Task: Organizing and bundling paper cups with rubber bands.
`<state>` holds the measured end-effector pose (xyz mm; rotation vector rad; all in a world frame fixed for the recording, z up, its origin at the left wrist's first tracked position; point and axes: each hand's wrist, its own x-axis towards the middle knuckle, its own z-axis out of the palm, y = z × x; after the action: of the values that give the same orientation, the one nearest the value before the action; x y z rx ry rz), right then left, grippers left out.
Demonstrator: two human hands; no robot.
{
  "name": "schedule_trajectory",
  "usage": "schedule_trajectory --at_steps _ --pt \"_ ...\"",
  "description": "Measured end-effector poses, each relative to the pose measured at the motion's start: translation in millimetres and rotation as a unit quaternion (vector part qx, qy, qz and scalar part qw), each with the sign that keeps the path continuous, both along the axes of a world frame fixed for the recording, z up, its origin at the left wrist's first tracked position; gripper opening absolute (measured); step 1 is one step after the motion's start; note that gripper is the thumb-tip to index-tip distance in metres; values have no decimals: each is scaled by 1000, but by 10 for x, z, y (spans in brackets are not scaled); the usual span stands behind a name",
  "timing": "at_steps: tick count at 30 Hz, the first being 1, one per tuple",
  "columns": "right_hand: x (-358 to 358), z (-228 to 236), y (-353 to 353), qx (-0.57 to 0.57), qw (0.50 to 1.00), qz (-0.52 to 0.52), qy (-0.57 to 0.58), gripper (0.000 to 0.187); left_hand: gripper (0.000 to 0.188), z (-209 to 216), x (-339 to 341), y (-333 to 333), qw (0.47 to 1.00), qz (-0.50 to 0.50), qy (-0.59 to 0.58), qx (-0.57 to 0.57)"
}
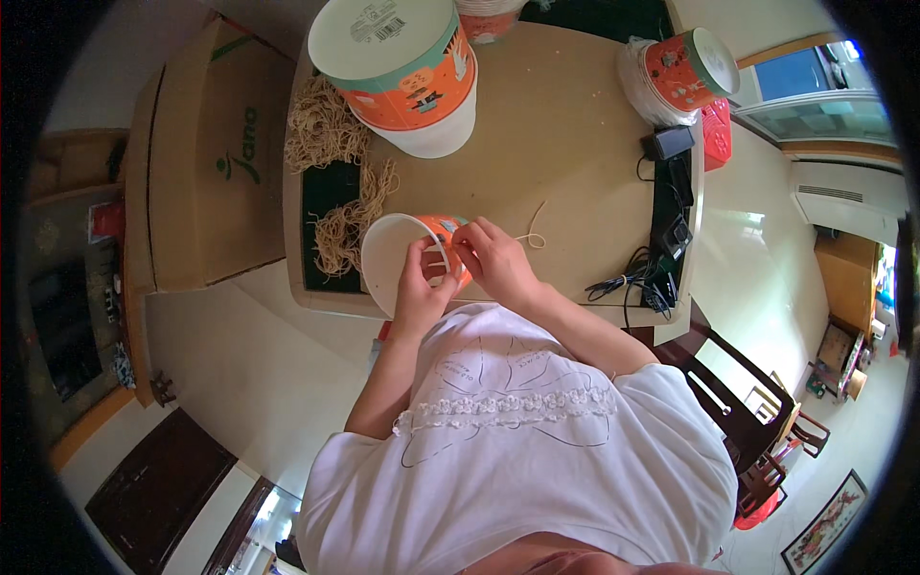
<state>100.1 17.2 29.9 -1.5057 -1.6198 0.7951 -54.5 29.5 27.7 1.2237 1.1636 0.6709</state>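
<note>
An orange and white paper bucket (383, 259) lies on its side at the table's near edge, its open mouth facing left. My left hand (422, 286) grips its rim, with fingers reaching into the mouth. Close beside it, my right hand (494, 264) has its fingertips pinched together at the bucket's outer wall near the rim. A thin beige cord (537, 240) trails out from behind the right hand and curls into a small loop on the table. What lies right between the right fingertips is mostly hidden, but the cord seems to lead into them.
Bundles of beige cords (331, 125) lie along the table's left side. Stacked upturned buckets (407, 96) stand at the far left, and more buckets (680, 72) at the far right. Black cables and adapters (661, 240) line the right edge. A large cardboard box (216, 163) stands left.
</note>
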Motion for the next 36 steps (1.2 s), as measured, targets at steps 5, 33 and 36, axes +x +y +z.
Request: schedule_trajectory --at_steps 5,33,36 --pt "9 10 12 16 1000 6 -15 10 45 65 18 7 1000 -7 6 1" --pt "813 -401 -84 -250 958 48 135 15 8 -435 580 130 973 -79 154 154" --pt "842 -391 -56 -261 956 72 116 16 11 -510 556 109 982 -51 124 133"
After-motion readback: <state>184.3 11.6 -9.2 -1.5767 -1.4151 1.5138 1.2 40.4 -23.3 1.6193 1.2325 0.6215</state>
